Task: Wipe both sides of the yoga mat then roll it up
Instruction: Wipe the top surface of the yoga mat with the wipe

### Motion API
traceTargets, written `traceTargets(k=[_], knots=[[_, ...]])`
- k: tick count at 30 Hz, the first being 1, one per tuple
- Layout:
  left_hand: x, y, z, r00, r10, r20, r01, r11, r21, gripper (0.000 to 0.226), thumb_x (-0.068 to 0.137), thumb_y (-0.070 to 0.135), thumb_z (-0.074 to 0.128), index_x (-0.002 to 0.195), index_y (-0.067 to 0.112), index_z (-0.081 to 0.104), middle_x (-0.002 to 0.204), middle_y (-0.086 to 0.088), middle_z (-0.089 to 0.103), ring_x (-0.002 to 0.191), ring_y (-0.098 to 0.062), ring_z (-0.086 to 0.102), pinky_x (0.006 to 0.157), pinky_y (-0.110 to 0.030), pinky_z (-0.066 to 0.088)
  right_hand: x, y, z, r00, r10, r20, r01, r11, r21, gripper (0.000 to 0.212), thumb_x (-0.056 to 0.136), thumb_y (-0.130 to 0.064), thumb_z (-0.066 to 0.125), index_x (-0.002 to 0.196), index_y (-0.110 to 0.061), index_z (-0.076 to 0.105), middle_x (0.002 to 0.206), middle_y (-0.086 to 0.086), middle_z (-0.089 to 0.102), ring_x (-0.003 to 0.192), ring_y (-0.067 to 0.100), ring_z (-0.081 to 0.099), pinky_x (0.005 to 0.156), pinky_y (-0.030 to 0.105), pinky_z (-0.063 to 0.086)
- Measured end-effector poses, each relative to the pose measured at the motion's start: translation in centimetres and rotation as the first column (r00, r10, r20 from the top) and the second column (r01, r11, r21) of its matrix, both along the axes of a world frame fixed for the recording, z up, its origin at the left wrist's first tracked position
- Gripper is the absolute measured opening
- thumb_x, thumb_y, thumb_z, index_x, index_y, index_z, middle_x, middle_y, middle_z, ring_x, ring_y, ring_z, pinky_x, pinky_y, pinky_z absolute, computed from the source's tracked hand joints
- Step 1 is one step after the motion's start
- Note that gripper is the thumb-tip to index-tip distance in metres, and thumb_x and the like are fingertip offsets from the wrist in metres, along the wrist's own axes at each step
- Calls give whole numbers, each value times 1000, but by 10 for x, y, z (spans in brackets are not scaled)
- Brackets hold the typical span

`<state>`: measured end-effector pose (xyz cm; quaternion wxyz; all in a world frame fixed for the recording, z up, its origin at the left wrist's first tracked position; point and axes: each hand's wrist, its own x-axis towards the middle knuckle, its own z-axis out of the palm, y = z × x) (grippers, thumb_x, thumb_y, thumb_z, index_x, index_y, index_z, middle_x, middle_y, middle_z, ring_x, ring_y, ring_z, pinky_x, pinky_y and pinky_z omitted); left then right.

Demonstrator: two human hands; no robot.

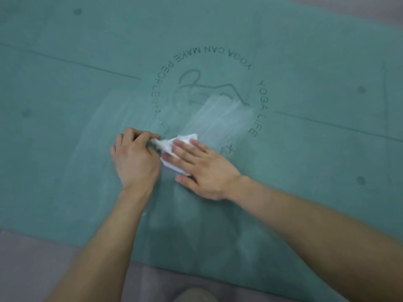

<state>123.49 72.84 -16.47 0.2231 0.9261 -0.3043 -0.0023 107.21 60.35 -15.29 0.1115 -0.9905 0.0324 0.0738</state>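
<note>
Teal yoga mat (65, 149) lies spread flat on the floor (32, 269). Left hand (135, 158), grip curled tight, pinches the left end of a white cloth (187, 138), possibly a wipe. Right hand (202, 168) presses it flat, fingers straight, beside pale streaks (224, 114).

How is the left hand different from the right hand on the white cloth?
The left hand has curled fingers and pinches one end of the white cloth; the right hand lies flat with straight fingers on top of it. The left hand sits beside the cloth, the right hand covers much of it. Both touch the same cloth on the teal yoga mat.
</note>
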Motion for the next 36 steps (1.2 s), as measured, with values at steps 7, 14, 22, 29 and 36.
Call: traceTargets(k=[7,14,22,29,36], knots=[[3,9,6,993,-121,0,121,992,19,47,79,10,48,109,28,80,106,2,63,97,-29,55,88,-45,47,34,-52,-7,915,-400,55,401,916,4,71,106,-58,17,168,-23,19,176,4,13,163,21,0,131,49,-1],[-13,10,21,985,-156,-78,170,958,230,49,88,20,49,134,21,66,137,-8,60,120,-38,54,109,-46,45,-31,-56,-3,1000,0,23,0,1000,1,68,109,-59,19,169,-27,15,176,3,14,163,20,2,132,46,4],[-62,46,53,988,-121,-97,148,919,366,47,91,36,56,135,19,61,129,-11,59,118,-39,57,104,-50,49,-78,-6,1,998,10,58,-13,998,61,73,107,-61,31,167,-21,23,175,7,19,163,26,2,131,52,4],[-109,57,70,990,11,-142,48,913,405,43,94,34,66,135,25,62,126,-5,56,118,-34,54,94,-50,54,-46,-94,1,959,278,-48,-280,959,-45,71,109,-62,20,169,-28,5,177,3,4,163,20,-5,132,46,0],[-131,74,84,928,11,-371,208,813,544,111,67,60,91,161,38,35,169,-4,27,152,-30,32,119,-51,39,-34,-105,1,996,-85,-15,84,996,-26,83,103,-73,18,169,-24,9,177,5,6,163,20,-6,131,50,-2]])
